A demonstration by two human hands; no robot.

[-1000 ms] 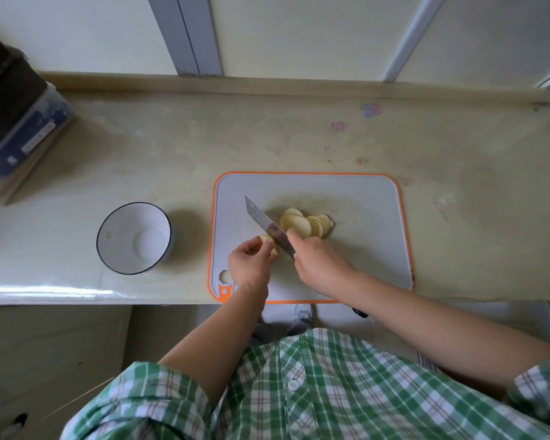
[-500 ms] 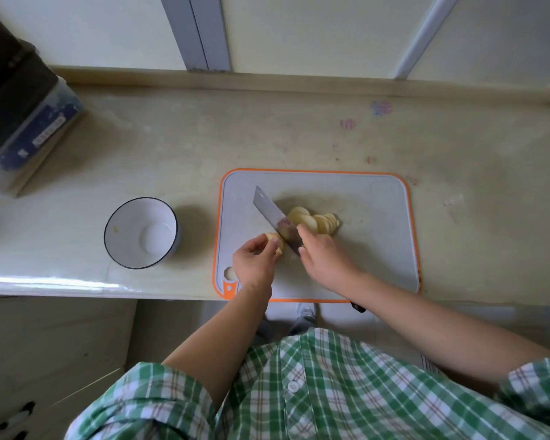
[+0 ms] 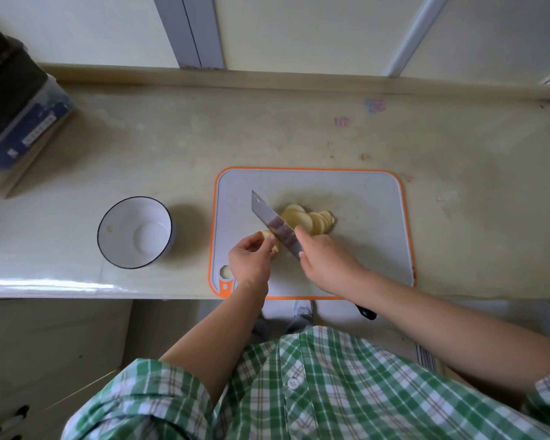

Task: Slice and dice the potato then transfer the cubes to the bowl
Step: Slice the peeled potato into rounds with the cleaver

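Observation:
A grey cutting board (image 3: pixel 362 198) with an orange rim lies on the counter. A row of pale round potato slices (image 3: pixel 315 221) leans together at its middle. My left hand (image 3: pixel 250 263) pinches the small remaining potato end (image 3: pixel 269 237) at the board's left. My right hand (image 3: pixel 326 262) grips a knife (image 3: pixel 275 224); its blade rests diagonally between the potato end and the slices, tip pointing to the far left. The black handle end shows below my wrist. A white bowl (image 3: pixel 115 249) with a dark rim stands left of the board.
A dark box on a blue-labelled container (image 3: pixel 23 122) sits at the counter's far left. The counter's front edge runs just below the board. A raised ledge and a wall close off the back. My green checked shirt fills the bottom.
The view has shifted slightly. Both hands stay on the potato end and the knife, with the blade in nearly the same spot against the potato.

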